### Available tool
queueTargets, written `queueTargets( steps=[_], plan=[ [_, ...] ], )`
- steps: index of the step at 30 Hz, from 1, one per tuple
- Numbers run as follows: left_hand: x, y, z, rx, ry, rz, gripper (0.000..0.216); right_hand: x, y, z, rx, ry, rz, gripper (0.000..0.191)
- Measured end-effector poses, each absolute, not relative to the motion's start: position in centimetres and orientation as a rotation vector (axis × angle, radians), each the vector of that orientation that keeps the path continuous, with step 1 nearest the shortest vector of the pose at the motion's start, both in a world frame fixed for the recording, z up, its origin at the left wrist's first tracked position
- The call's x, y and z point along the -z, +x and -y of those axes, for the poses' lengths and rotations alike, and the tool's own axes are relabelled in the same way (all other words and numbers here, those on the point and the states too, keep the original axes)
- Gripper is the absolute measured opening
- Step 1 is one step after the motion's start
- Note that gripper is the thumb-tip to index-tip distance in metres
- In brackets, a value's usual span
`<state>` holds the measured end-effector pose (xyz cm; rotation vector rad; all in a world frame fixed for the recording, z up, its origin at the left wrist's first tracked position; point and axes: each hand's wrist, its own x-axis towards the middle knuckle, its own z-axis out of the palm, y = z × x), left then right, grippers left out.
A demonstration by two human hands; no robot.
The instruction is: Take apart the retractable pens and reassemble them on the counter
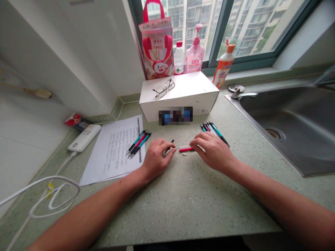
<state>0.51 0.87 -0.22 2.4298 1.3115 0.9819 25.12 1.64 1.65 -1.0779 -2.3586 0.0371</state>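
A thin pen refill [182, 147] spans the gap between my hands, low over the countertop. My left hand [158, 153] pinches its left end between thumb and fingers. At the other end, the fingertips of my right hand [210, 148] close on it. Just below the refill lies a red pen barrel [185, 150], partly covered by my right fingers. A small white piece [184, 154] rests on the counter in front of it. Beside my left fingertips a small black pen part [172, 141] shows; what else those fingers cover is hidden.
Several pens [138, 143] lie on printed sheets [110, 150] at left, more pens [216, 130] beyond my right hand. Behind stands a white box [180, 90] with glasses [164, 89] on top. A sink [288, 139] is at right, a power bank [85, 137] with cable at left.
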Motion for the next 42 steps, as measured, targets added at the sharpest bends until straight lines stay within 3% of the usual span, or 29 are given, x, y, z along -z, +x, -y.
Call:
queueTargets(
  steps=[12,20,29,37,42],
  plan=[
    [0.2,0.4,-1.0,-1.004,2.35,-1.411,0.008,-2.4,26.3,-2.2,-0.162,-1.25,2.324,0.017],
    [0.2,0.5,-0.7,-0.781,2.578,-1.282,0.012,-3.3,26.2,-1.7,-0.542,-1.058,2.566,0.012],
    [-0.3,0.7,-0.5,-0.688,2.65,-1.116,0.01,-2.5,25.9,-1.6,-0.545,-1.092,2.633,0.013],
    [-0.1,0.4,-0.6,-0.893,2.519,-1.241,0.016,-2.2,25.8,-1.7,-0.51,-1.131,2.638,0.009],
    [0.1,0.2,-0.7,-0.963,2.596,-0.999,0.025,-2.4,25.6,-1.3,-0.45,-1.165,2.561,0.013]
  ],
)
